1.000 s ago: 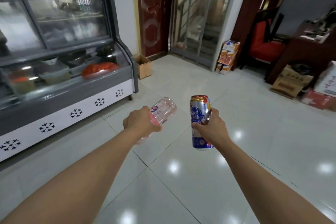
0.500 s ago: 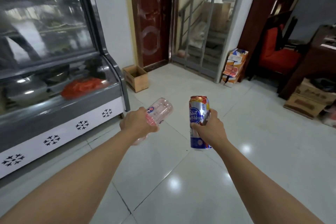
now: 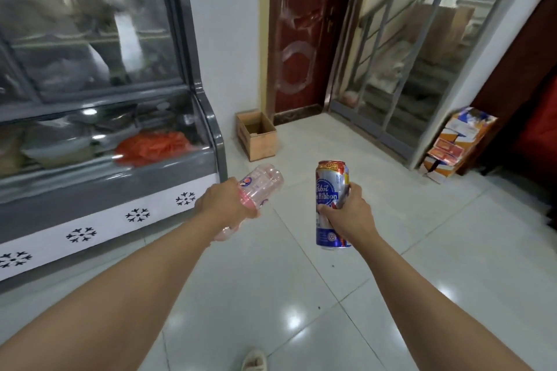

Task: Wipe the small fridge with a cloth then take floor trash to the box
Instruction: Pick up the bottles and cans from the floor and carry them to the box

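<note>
Left hand [image 3: 224, 205] gripping plastic bottle [image 3: 259, 187], right hand [image 3: 349, 214] wrapped round upright can [image 3: 331, 205]. Open cardboard box [image 3: 256, 135] straight ahead, slightly left, nearer the bottle.

The left hand [image 3: 224, 205] covers the middle of the plastic bottle [image 3: 260, 187], so its neck end shows only dimly below the wrist. The right hand [image 3: 351, 214] hides the can [image 3: 330, 190] along its right side. The display fridge [image 3: 99, 117] at upper left is cut off by the frame's edge, its contents blurred behind reflections. A shoe [image 3: 254, 361] is cropped at the bottom edge.
</note>
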